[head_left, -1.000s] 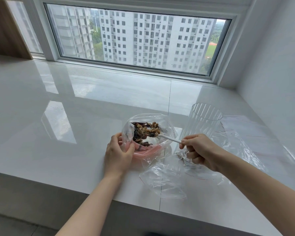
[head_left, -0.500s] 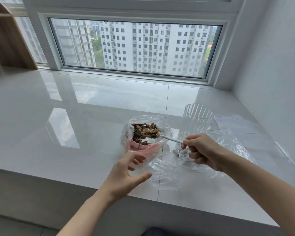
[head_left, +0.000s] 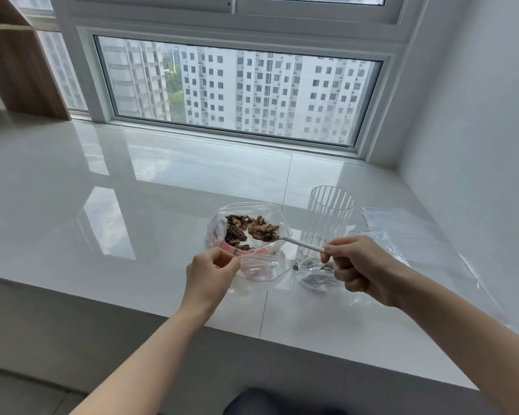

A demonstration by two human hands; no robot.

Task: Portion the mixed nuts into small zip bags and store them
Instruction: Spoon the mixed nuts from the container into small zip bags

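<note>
A pile of mixed nuts (head_left: 247,230) lies in a pink bowl (head_left: 246,250) that sits inside a large clear plastic bag (head_left: 219,217). My left hand (head_left: 210,272) pinches the top edge of a small clear zip bag (head_left: 259,266) just in front of the bowl. My right hand (head_left: 361,269) grips the handle of a white plastic spoon (head_left: 300,243), whose tip rests at the bowl's right rim among the nuts. Another small zip bag (head_left: 316,278) lies flat under my right hand with a few nuts in it.
A tall ribbed clear cup (head_left: 327,220) stands just right of the bowl. More clear plastic bags (head_left: 402,232) lie spread at the right by the white wall. The glossy white counter (head_left: 102,181) runs far to the left; its front edge is just below my wrists.
My left hand let go of the large bag around the bowl, drew back, then came forward and pinched the small zip bag. My right hand with the spoon hardly moved.
</note>
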